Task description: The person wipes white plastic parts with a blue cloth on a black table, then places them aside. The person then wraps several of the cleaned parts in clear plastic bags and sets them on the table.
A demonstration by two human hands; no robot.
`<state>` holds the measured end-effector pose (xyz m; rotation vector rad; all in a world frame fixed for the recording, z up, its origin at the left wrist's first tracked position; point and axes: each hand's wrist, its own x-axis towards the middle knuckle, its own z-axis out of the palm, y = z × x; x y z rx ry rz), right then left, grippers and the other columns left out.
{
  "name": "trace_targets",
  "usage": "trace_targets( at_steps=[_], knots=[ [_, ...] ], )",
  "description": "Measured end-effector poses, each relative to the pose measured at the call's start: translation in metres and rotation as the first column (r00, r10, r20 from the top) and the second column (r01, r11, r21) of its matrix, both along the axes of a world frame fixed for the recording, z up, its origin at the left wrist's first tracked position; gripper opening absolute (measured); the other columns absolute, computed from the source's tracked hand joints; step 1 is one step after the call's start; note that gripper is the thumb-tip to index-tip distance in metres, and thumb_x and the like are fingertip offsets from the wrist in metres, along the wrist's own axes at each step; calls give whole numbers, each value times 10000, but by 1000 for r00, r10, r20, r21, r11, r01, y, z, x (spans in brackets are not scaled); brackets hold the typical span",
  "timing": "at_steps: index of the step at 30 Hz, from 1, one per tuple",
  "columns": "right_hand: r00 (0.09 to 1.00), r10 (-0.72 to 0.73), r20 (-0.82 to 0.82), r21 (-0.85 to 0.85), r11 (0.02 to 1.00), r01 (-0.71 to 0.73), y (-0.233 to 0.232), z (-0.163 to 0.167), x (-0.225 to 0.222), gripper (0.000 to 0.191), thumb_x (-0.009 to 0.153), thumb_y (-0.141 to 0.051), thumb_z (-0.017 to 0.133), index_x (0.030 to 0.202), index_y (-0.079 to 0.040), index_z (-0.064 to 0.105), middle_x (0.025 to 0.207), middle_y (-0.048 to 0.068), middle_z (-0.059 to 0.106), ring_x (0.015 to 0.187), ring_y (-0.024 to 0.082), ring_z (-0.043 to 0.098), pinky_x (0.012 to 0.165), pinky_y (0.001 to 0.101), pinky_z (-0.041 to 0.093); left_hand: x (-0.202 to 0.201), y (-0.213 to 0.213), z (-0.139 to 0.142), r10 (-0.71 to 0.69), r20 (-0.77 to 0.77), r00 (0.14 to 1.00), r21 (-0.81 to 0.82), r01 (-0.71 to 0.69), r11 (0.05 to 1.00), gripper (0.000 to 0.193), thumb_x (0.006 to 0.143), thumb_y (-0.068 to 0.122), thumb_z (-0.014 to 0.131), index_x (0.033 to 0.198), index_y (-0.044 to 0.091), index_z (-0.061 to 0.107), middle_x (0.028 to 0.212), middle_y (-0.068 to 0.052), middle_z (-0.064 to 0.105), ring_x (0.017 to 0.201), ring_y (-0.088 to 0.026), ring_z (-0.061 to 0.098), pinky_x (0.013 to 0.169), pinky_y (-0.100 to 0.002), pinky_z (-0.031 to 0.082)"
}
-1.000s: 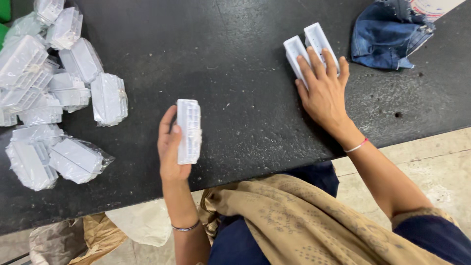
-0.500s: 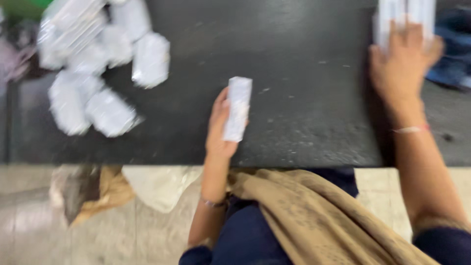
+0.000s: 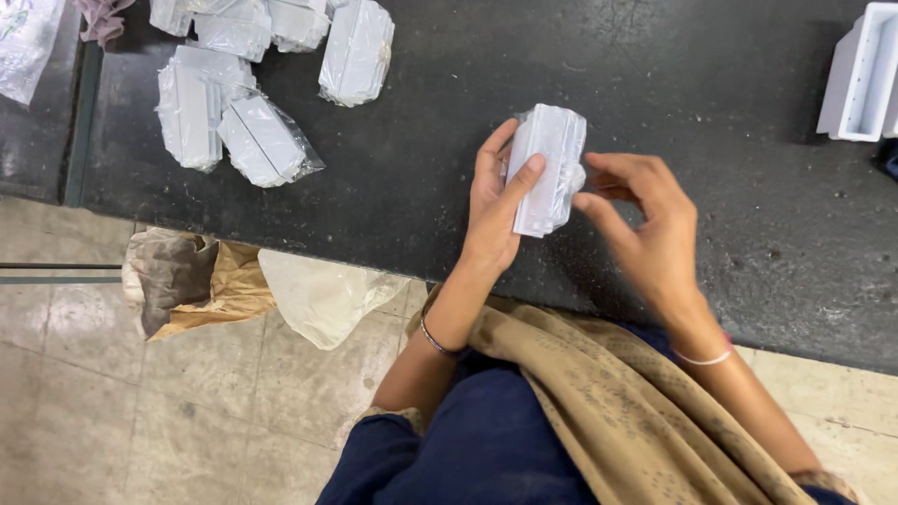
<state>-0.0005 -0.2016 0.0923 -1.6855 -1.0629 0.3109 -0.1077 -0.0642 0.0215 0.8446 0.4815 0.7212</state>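
My left hand (image 3: 498, 202) holds a white rectangular part wrapped in a clear plastic bag (image 3: 548, 165), upright above the black table (image 3: 468, 84). My right hand (image 3: 645, 223) is at the part's right side, its fingertips pinching the plastic wrap. Both hands are over the table's near edge.
A pile of several more bagged white parts (image 3: 253, 84) lies at the table's far left. Unwrapped white parts (image 3: 865, 75) stand at the right edge. Crumpled brown and white bags (image 3: 243, 285) lie on the tiled floor under the table. My lap shows a tan scarf (image 3: 617, 402).
My right hand left the unwrapped parts at the right and came over to the bagged part in my left hand. The left hand lifted the part off the table.
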Motion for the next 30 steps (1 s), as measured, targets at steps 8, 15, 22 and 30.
trace_targets(
  at_steps=[8, 15, 22, 30],
  knots=[
    [990, -128, -65, -28, 992, 126, 6, 0, -2, 183, 1003, -45, 724, 1180, -1, 727, 1027, 94, 699, 910, 153, 699, 833, 285, 574, 7, -26, -1, 168, -97, 981, 317, -129, 940, 855, 1013, 306, 709, 1626, -2, 199, 1588, -222, 315, 1491, -308, 394, 1220, -441, 413],
    [974, -160, 159, -2, 987, 163, -2, 3, 20, 127, 1032, 6, 707, 1153, -14, 738, 1034, 113, 706, 907, 187, 684, 826, 301, 550, 5, -28, 15, 228, -219, 949, 613, -48, 789, 909, 964, 381, 734, 1603, 38, 186, 1557, -211, 274, 1436, -356, 423, 1193, -474, 408],
    [990, -112, 81, -30, 993, 115, -1, -11, 21, 89, 1016, -1, 702, 1101, -8, 727, 1026, 81, 698, 903, 136, 654, 797, 275, 524, 10, -23, 31, 358, -292, 887, 932, 179, 316, 380, 943, 359, 757, 1255, 152, 691, 1427, -23, 608, 1442, -290, 518, 1244, -473, 325],
    [855, -65, -514, -65, 997, 37, -7, -23, 27, 81, 1055, -82, 656, 1099, -45, 713, 1015, 5, 698, 914, 57, 623, 813, 203, 518, 8, -25, 26, 210, -301, 930, 872, 180, 455, 317, 947, 371, 732, 1143, 121, 714, 1309, -28, 688, 1393, -285, 571, 1206, -462, 386]
  ],
)
